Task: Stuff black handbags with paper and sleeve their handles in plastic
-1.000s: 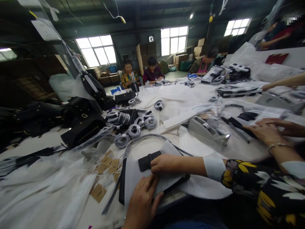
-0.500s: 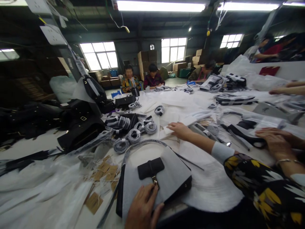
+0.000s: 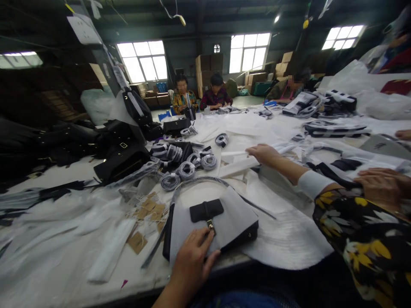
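Observation:
My left hand [image 3: 194, 252] lies on the front of a black handbag [image 3: 205, 210], fingers spread and nothing gripped. Its fingertips touch the bag's gold clasp [image 3: 210, 226]. White wrapping paper [image 3: 183, 229] covers most of the bag's front, and its handle [image 3: 195, 180] arches behind in a clear wrap. My right hand [image 3: 263, 155], in a floral sleeve with a pale cuff, reaches out over white folded sheets [image 3: 239, 167]. Its fingers stretch to the left; I see no firm grip. Large pale sheets [image 3: 285, 239] lie right of the bag.
Coiled wrapped straps [image 3: 186, 170] sit behind the bag. Brown tags [image 3: 150, 209] lie to its left, by a heap of black bags [image 3: 122, 160]. A co-worker's hands [image 3: 382, 184] rest on dark pieces at right. The table's front edge [image 3: 141, 288] runs below.
My right hand has moved right and farther out along the white sheets. My left hand stays at the clasp. The whole view has shifted slightly.

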Motion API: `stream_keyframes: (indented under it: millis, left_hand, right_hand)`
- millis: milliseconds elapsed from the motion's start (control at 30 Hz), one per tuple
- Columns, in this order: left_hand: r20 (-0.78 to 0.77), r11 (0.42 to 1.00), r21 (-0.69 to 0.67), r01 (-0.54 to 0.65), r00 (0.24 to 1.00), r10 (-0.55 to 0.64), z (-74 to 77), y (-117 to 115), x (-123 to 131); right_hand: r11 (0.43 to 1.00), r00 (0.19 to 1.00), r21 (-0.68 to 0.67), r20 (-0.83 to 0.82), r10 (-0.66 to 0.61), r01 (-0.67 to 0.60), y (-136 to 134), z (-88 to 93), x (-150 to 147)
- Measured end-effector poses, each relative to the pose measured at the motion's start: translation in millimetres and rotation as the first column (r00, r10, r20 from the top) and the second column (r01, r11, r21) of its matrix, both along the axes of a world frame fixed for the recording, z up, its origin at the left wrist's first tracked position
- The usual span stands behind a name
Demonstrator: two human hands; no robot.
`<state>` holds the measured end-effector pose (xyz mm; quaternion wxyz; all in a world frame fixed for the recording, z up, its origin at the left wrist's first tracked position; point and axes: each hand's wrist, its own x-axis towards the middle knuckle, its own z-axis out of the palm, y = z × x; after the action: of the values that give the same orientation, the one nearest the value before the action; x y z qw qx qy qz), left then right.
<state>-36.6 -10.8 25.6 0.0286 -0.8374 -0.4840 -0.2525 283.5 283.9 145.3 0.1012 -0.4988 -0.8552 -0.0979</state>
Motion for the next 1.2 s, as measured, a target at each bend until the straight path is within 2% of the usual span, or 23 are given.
stream_keyframes:
  millis: [100,133,200,233,300,333,400,467,500,600,633,667,733,767,867,967,1067,1200]
  left_hand:
    - [0.017,0.997,-0.080,0.006,1.000,-0.004,4.9,-1.0,0.9]
    - [0.022,0.995,-0.099,0.007,1.000,-0.005,6.9,-1.2,1.2]
    - [0.029,0.993,-0.119,0.002,1.000,0.001,10.2,-1.7,2.0]
    - [0.030,0.992,-0.125,-0.007,0.999,0.011,11.1,-2.2,2.4]
    - [0.031,0.988,-0.154,-0.032,0.999,0.037,10.9,-3.7,3.2]
    - [0.031,0.983,-0.179,-0.046,0.998,0.052,9.9,-4.6,3.4]
    - [0.028,0.969,-0.236,-0.073,0.996,0.082,7.3,-6.3,3.5]
    - [0.033,0.960,-0.267,-0.086,0.995,0.098,5.4,-7.0,3.3]
    - [0.037,0.962,-0.259,-0.085,0.994,0.098,5.1,-7.1,3.2]
    - [0.040,0.979,-0.197,-0.058,0.997,0.067,7.1,-6.6,3.2]
    - [0.027,0.978,-0.197,-0.065,0.997,0.072,8.1,-6.6,3.4]
    - [0.007,0.972,-0.218,-0.082,0.996,0.086,8.9,-6.6,3.6]
    - [-0.026,0.949,-0.288,-0.128,0.992,0.125,9.7,-7.0,4.1]
    - [-0.028,0.942,-0.307,-0.137,0.990,0.135,9.6,-7.1,4.3]
    - [0.023,0.958,-0.269,-0.098,0.994,0.108,8.0,-7.2,3.9]
    - [0.049,0.965,-0.248,-0.081,0.994,0.096,6.3,-6.9,3.2]
    - [0.062,0.965,-0.250,-0.073,0.994,0.091,5.9,-6.8,2.5]
    - [0.074,0.965,-0.256,-0.059,0.994,0.080,7.5,-7.2,1.7]
  right_hand:
    - [0.990,0.989,0.080,-0.090,0.120,-0.113,-43.7,17.9,-38.7]
    - [0.968,0.961,0.097,-0.130,0.244,-0.233,-63.8,19.9,-54.4]
    - [0.860,0.854,0.110,-0.111,0.508,-0.498,-107.4,15.0,-84.5]
    - [0.792,0.793,0.133,-0.059,0.606,-0.596,-128.6,7.8,-97.3]
    - [0.715,0.718,0.108,-0.016,0.696,-0.690,-164.2,-14.6,-115.6]
    - [0.689,0.691,0.073,0.003,0.722,-0.721,-177.1,-27.8,-120.8]
    - [0.680,0.680,0.000,0.027,0.733,-0.733,-192.1,-50.6,-124.0]
    - [0.699,0.699,-0.041,0.025,0.715,-0.714,-195.4,-59.2,-121.0]
    - [0.718,0.718,-0.048,0.008,0.695,-0.694,-194.1,-56.2,-118.8]
    - [0.789,0.798,-0.124,-0.102,0.594,-0.602,-184.6,-26.3,-115.9]
    - [0.788,0.811,-0.193,-0.145,0.567,-0.585,-180.6,-14.6,-116.9]
    - [0.764,0.813,-0.279,-0.177,0.555,-0.582,-176.5,-5.1,-118.7]
    - [0.681,0.803,-0.442,-0.193,0.563,-0.584,-168.5,2.5,-123.8]
    - [0.659,0.804,-0.489,-0.174,0.569,-0.572,-165.1,-0.2,-126.3]
    - [0.679,0.810,-0.483,-0.120,0.573,-0.552,-160.1,-24.4,-129.3]
    - [0.625,0.778,-0.485,-0.221,0.588,-0.611,-164.1,-46.0,-123.0]
    - [0.599,0.769,-0.510,-0.231,0.596,-0.618,-170.4,-49.0,-113.5]
    - [0.617,0.723,-0.402,-0.205,0.660,-0.677,-170.9,-47.3,-108.5]
